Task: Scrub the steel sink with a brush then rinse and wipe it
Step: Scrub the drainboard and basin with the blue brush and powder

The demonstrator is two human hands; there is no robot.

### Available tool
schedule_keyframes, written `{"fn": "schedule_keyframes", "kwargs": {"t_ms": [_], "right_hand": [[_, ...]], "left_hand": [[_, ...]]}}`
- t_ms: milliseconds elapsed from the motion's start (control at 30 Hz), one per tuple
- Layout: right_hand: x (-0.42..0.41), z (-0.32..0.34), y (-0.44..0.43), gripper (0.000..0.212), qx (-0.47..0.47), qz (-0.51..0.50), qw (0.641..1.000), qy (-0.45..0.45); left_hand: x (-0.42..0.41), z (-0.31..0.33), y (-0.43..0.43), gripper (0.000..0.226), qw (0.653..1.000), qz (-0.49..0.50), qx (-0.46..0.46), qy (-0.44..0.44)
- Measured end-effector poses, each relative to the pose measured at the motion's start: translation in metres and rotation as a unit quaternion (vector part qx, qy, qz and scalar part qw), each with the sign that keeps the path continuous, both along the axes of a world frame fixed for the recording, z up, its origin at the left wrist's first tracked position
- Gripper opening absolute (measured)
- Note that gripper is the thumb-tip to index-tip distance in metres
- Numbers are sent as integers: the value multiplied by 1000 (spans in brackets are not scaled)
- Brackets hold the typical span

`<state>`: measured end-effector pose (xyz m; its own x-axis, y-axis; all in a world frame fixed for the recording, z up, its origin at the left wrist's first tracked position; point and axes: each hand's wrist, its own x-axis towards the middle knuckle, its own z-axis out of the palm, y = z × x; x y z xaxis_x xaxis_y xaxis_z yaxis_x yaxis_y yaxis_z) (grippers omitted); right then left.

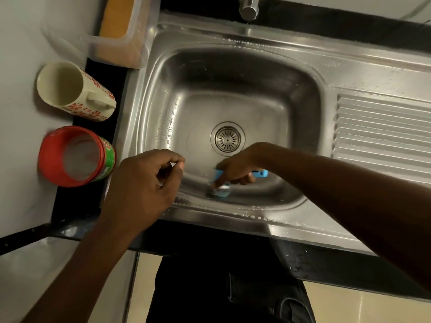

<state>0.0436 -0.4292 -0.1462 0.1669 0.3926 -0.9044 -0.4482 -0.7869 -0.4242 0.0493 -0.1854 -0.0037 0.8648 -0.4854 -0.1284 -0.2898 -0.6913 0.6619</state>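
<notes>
The steel sink (235, 89) fills the middle of the view, its basin wet with droplets and its round drain (227, 138) near the centre. My right hand (235, 170) grips a blue-handled brush (260, 174) and presses its head (220, 191) against the basin's near wall, below the drain. My left hand (144, 183) hovers over the sink's front left rim with fingers curled and thumb meeting the fingertips; whether it holds anything small is hidden.
A floral mug (74, 92) and a red-rimmed tub (77, 157) of white paste stand on the counter left of the sink. A clear plastic container (121, 31) sits at the back left. The tap (249, 7) hangs above; a ribbed drainboard (382, 131) lies right.
</notes>
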Motion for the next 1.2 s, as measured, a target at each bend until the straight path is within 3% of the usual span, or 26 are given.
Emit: {"fn": "schedule_keyframes", "kwargs": {"t_ms": [100, 300, 400, 533, 667, 767, 967, 1033, 1133, 1200], "right_hand": [[2, 23, -8, 63, 15, 10, 1000, 15], [-28, 17, -56, 55, -77, 60, 992, 83], [-17, 8, -23, 64, -23, -9, 998, 66], [-8, 27, -15, 56, 24, -28, 998, 49], [-24, 29, -54, 62, -27, 43, 996, 73], [-27, 16, -53, 69, -73, 37, 991, 108], [-12, 30, -27, 60, -10, 2, 997, 71], [-19, 44, -50, 55, -32, 57, 996, 60], [-30, 42, -84, 59, -113, 110, 979, 129], [-30, 26, -80, 51, -148, 119, 972, 138]], "left_hand": [[-1, 2, -1, 13, 1000, 7, -6, 3], [-1, 2, -2, 11, 1000, 17, -8, -3], [-2, 1, -5, 11, 1000, 12, -6, 0], [-1, -2, -8, 12, 1000, 15, -13, 11], [1, 0, -7, 12, 1000, 11, -14, 6], [2, 2, -7, 12, 1000, 11, -14, 1], [0, 0, -10, 12, 1000, 4, -14, 7], [-1, -1, -11, 13, 1000, 2, -15, 8], [-1, -1, -9, 13, 1000, 8, -18, 7], [-3, -2, -9, 11, 1000, 8, -17, 9]]}}
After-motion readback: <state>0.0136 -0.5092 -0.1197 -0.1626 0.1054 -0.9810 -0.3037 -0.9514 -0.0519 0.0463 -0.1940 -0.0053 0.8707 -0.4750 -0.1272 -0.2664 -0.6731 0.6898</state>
